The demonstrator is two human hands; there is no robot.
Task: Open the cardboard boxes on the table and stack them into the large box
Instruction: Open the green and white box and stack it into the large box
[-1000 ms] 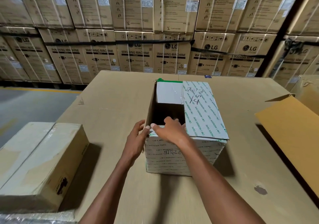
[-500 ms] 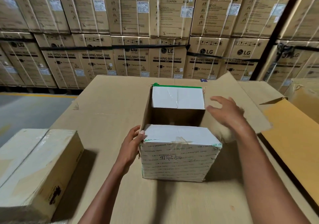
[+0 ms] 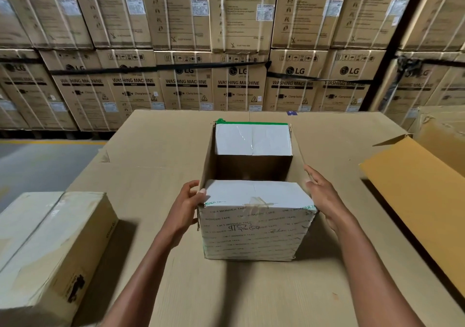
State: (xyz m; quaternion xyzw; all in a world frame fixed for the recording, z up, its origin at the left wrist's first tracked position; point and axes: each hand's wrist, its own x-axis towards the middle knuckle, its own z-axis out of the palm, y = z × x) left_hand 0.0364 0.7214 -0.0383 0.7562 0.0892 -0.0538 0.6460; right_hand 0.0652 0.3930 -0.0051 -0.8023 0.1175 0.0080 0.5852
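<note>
Fingers: left hand (image 3: 185, 207) grips taped box (image 3: 251, 231) corner | right hand (image 3: 324, 198) straight, touching its side

1. This is a warehouse, and the wall of stacked cartons (image 3: 239, 37) behind the table (image 3: 156, 175) gives it away, rows piled one on another.
2. Printed on those cartons: "LG", "WASHING MACHINE", "Clamp bottom", "CAUTION", plus handling symbols and white shipping labels.
3. Black straps (image 3: 156, 68) run across the stack, binding cartons together.
4. Left of the table, a grey concrete floor (image 3: 32, 165) with a yellow painted line (image 3: 50, 141) running at the foot of the stack.
5. The table itself is covered in plain cardboard sheeting.
</note>
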